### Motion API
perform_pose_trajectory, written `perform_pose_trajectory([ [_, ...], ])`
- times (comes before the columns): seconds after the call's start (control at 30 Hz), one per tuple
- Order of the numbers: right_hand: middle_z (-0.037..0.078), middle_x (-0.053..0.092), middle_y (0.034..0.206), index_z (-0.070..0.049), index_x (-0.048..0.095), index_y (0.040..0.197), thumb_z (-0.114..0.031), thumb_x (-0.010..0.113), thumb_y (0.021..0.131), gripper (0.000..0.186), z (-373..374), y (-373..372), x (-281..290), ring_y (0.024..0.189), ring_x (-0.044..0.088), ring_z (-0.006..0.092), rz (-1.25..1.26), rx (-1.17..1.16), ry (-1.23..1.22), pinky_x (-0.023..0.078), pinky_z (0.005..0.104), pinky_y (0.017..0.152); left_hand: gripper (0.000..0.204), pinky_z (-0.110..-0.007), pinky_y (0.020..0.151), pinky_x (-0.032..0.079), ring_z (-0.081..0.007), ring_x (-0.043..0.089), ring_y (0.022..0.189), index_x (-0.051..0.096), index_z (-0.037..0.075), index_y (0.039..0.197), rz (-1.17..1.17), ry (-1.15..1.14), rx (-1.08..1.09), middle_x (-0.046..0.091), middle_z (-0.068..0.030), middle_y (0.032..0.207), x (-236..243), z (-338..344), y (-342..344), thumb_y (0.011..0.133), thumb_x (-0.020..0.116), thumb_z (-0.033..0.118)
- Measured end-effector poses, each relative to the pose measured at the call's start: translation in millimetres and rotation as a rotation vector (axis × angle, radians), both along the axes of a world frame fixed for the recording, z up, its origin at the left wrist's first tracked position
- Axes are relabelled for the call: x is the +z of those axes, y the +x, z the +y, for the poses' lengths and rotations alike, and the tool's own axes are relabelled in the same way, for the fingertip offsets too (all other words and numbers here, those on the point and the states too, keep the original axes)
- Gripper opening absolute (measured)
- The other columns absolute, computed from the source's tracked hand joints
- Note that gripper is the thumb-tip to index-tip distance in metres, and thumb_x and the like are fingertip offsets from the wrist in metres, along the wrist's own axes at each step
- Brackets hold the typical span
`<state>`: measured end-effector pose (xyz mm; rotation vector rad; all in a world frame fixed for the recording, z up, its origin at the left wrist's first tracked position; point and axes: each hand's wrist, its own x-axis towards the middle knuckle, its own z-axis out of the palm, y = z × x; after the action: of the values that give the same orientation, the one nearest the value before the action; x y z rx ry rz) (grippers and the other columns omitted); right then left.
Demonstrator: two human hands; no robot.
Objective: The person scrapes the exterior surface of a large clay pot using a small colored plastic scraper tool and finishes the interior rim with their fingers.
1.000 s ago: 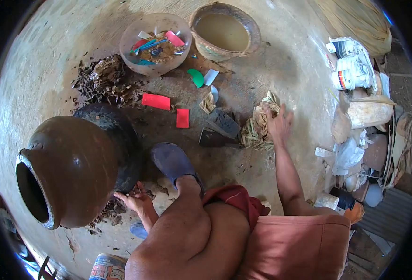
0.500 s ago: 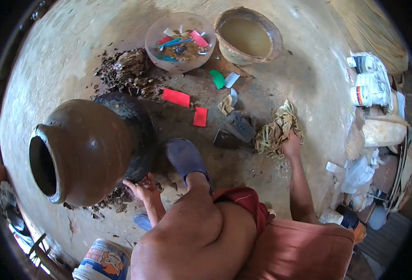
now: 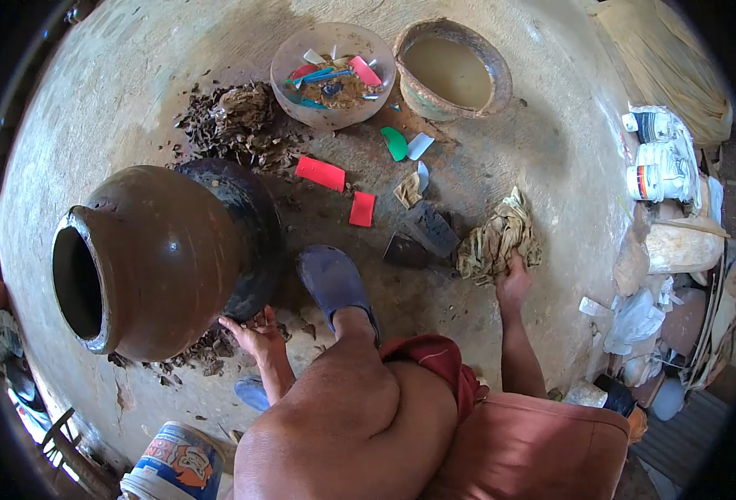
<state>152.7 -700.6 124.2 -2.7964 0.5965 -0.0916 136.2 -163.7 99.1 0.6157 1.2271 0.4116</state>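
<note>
A large brown clay pot [image 3: 155,250] lies on its side at the left, its mouth facing left. Its far end meets a dark, rounded vessel or base [image 3: 255,229]; where one stops and the other starts is partly hidden. My left hand [image 3: 257,337] is under the near lower edge of the dark part, thumb and fingers apart and touching it. Over on the right, my right hand [image 3: 513,283] grips the near edge of a crumpled, stained cloth [image 3: 497,237] lying on the floor. The fingers of that hand are partly hidden by its folds.
Beyond lie a plastic bowl [image 3: 334,117] of scrapers and a clay basin [image 3: 501,96] of murky water. Red pieces [image 3: 320,173], a green piece [image 3: 394,144] and dark blocks [image 3: 431,229] lie between. Clay scraps [image 3: 239,125] sit behind the pot, a bucket [image 3: 180,462] nearer me.
My right hand has shifted slightly nearer and left, still on the cloth, whose folds have changed a little. My left hand stays at the dark part. The whole view has shifted slightly.
</note>
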Motion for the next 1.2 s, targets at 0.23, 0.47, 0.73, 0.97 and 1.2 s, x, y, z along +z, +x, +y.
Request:
perform_pose_trajectory([
  [0.23,0.023,0.068,0.083,-0.008,0.067,0.098,-0.011,0.065,0.078,0.02,-26,36,-9,0.078,0.065,0.0465,-0.029,-0.113,-0.253,0.049,0.0541,0.071,0.067,-0.037,0.076,0.056,-0.0169,0.064,0.096,0.053,0.019,0.141,-0.043,0.026,-0.043,0.068,-0.0029,0.118,2,6,-8,0.099,0.05,0.071],
  [0.47,0.022,0.073,0.102,-0.012,0.072,0.113,-0.024,0.063,0.086,0.032,-52,45,-22,0.092,0.068,0.045,0.128,-0.218,-0.293,0.052,0.0559,0.083,0.062,-0.039,0.075,0.056,-0.0195,0.064,0.098,0.054,0.021,0.136,-0.037,0.008,0.004,0.065,-0.0028,0.12,2,5,-2,0.099,0.05,0.071],
  [0.73,0.022,0.07,0.121,-0.013,0.068,0.132,-0.055,0.055,0.095,0.057,-41,72,7,0.11,0.066,0.0432,0.328,-0.402,-0.228,0.051,0.0538,0.094,0.064,-0.042,0.081,0.055,-0.0215,0.062,0.103,0.051,0.023,0.14,-0.01,0.002,0.004,0.064,-0.003,0.122,6,9,-5,0.098,0.05,0.072],
  [0.97,0.016,0.054,0.15,-0.02,0.059,0.145,-0.036,0.07,0.095,0.054,25,120,58,0.134,0.054,0.0401,-0.153,0.013,-0.42,0.044,0.0514,0.111,0.065,-0.04,0.081,0.055,-0.021,0.062,0.101,0.054,0.021,0.138,-0.104,-0.036,-0.148,0.064,-0.0036,0.122,-31,35,-33,0.098,0.049,0.073],
  [1.2,0.018,0.075,0.109,-0.016,0.071,0.13,-0.022,0.076,0.086,0.045,93,221,12,0.107,0.07,0.0379,0.275,0.265,0.171,0.054,0.0453,0.1,0.07,-0.036,0.082,0.053,-0.0213,0.06,0.104,0.047,0.027,0.148,0.007,-0.004,-0.031,0.06,-0.0051,0.129,4,16,-6,0.096,0.055,0.073],
])
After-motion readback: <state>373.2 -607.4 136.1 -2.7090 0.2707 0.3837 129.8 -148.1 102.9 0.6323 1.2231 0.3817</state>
